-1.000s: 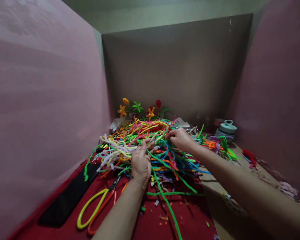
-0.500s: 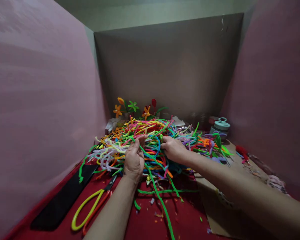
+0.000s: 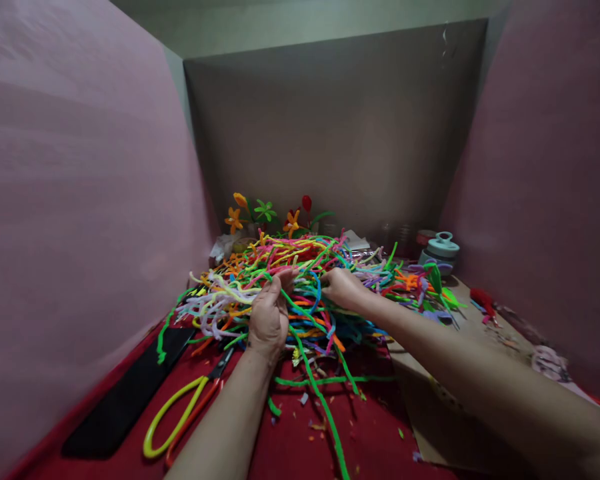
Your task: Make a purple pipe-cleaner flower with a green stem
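Note:
A large tangled heap of fuzzy pipe cleaners [image 3: 305, 313] in many colours fills the middle of the table. At its front, my left hand [image 3: 270, 317] is closed with the thumb up, gripping a green pipe cleaner [image 3: 300, 308] that runs out to the right over the heap. Below that hand a long green pipe cleaner [image 3: 320, 400] trails toward the near edge. My right hand [image 3: 347, 288] has its fingers pinched together at the right of the heap; whatever lies between the fingertips is too small to make out.
Scissors [image 3: 177, 417] with yellow and orange handles lie beside a black flat object [image 3: 130, 393] at left. Pipe-cleaner flowers [image 3: 265, 211] stand at the back. A pale green lidded bottle [image 3: 441, 250] is at back right, near a cardboard sheet [image 3: 425, 420]. Pink walls flank both sides.
My right hand has shifted slightly right, and the green piece seen at its fingertips no longer shows clearly. My left hand keeps its place and grip.

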The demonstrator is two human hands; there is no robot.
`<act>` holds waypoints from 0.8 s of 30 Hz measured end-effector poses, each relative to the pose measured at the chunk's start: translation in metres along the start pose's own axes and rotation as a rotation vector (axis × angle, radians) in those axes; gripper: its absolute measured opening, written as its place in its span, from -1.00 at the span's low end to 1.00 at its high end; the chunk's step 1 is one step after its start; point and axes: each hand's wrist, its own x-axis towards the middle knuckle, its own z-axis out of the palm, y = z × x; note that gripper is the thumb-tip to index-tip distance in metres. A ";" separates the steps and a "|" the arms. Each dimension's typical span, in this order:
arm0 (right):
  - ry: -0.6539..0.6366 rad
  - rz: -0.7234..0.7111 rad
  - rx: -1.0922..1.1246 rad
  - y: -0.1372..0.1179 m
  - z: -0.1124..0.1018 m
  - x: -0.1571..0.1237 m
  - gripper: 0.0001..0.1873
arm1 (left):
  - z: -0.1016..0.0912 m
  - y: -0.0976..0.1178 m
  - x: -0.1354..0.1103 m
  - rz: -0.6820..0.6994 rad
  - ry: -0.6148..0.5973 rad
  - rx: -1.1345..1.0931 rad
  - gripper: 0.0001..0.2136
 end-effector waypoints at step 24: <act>0.034 -0.057 0.098 0.000 -0.008 -0.004 -0.75 | 0.003 -0.004 -0.004 -0.027 -0.053 0.116 -0.79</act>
